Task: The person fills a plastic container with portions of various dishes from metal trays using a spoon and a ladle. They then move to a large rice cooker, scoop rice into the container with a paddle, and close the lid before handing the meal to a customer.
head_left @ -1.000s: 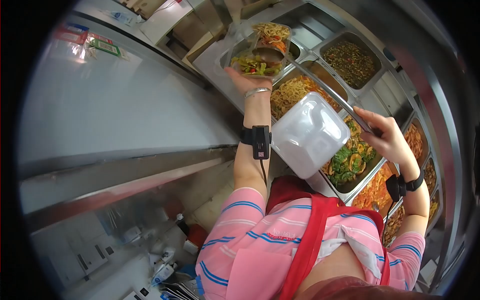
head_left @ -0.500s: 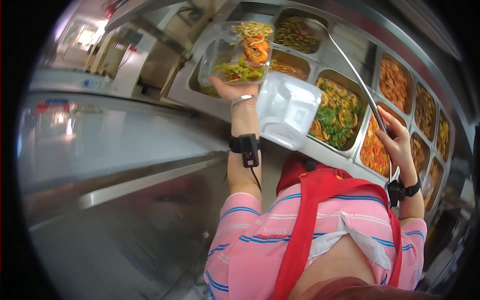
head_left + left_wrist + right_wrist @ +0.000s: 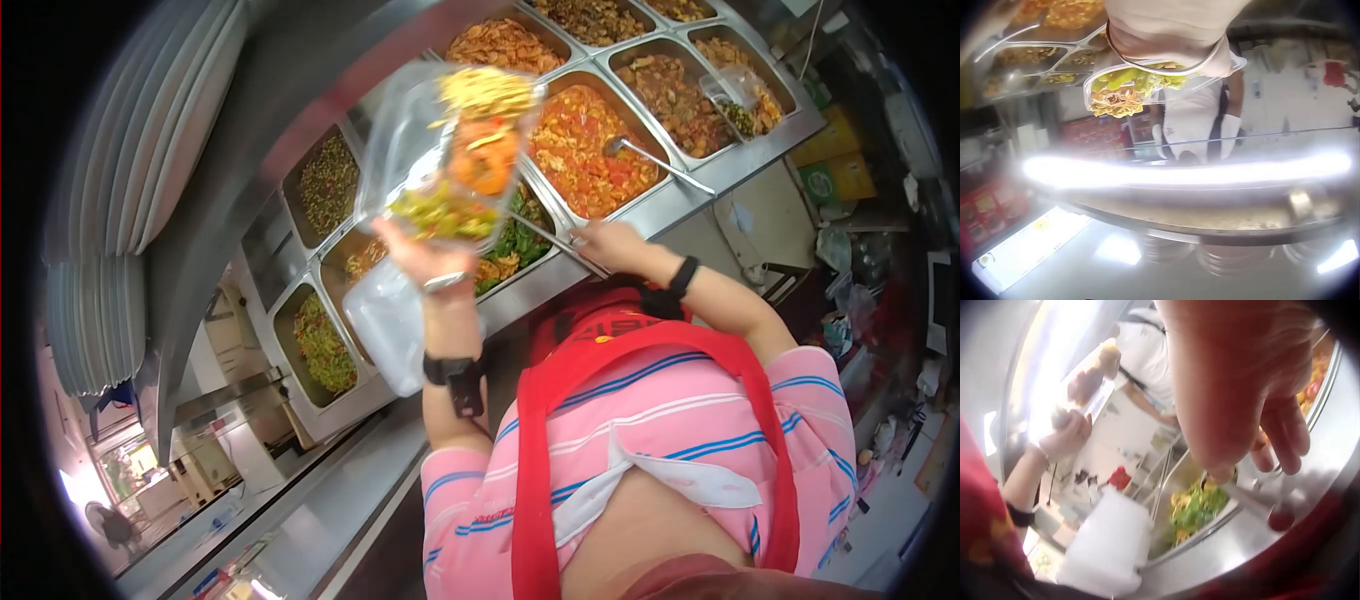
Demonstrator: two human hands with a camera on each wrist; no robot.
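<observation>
My left hand supports a clear plastic takeout box from below, its fingers spread under it. The box holds noodles, an orange prawn-like piece and green vegetables. Its translucent lid hangs toward me. Beyond the box, my right hand pinches a metal ladle handle at the front edge of the leafy greens pan. In the right wrist view the other fingers stick out loosely beside the handle; the ladle's bowl is hidden.
A tomato-and-egg pan with another ladle in it sits to the right. Several more food pans line the steel counter, including shredded greens at left. A stack of plates stands at upper left. In the left wrist view a person stands opposite.
My view has turned right along the counter. The right hand has brought the ladle down from the far pans to the leafy greens pan. The filled box moved along in my left hand.
</observation>
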